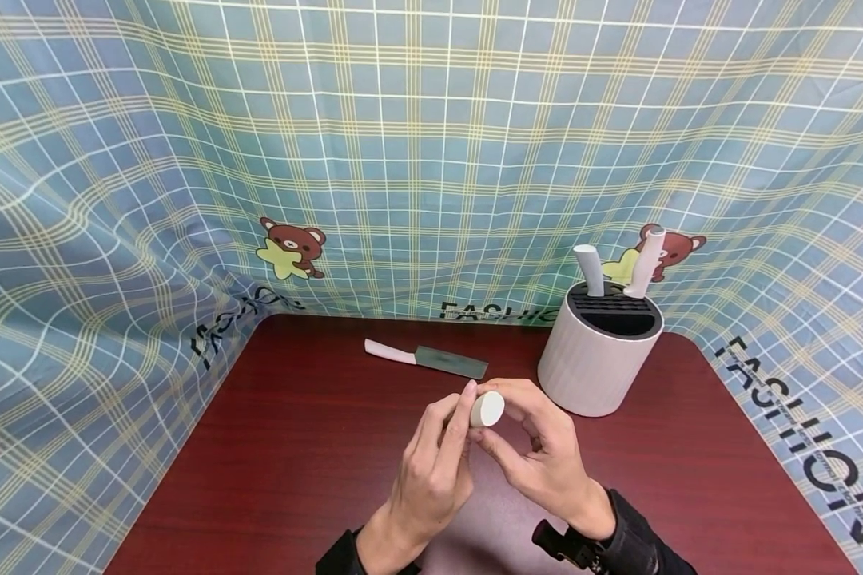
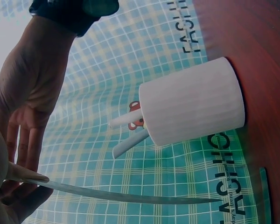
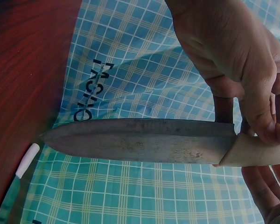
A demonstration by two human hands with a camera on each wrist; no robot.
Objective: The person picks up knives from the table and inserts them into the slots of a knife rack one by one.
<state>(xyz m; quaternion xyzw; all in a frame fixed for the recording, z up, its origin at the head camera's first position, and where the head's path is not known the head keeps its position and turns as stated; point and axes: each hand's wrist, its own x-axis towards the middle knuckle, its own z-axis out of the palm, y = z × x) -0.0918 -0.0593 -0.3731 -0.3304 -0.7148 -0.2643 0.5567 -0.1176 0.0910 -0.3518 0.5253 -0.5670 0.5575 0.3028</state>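
Both hands are at a kitchen knife, whose white handle [image 1: 487, 409] points its butt end up at the head camera. Its long, pointed blade [image 3: 140, 142] shows in the right wrist view, bare and with brownish marks near the handle. From the left, my left hand [image 1: 431, 471] holds the handle, fingers reaching up along its side. My right hand [image 1: 539, 455] pinches it from the right between thumb and fingers. In the left wrist view the blade [image 2: 130, 198] appears nearly edge-on, off the table.
A cleaver [image 1: 449, 362] with a white handle lies flat behind the hands. At the back right stands a white ribbed knife block [image 1: 597, 367] with a black slotted top, two white handles [image 1: 647, 259] sticking up from it. Checked cloth [image 1: 417, 160] hangs around the dark red table [image 1: 288, 447].
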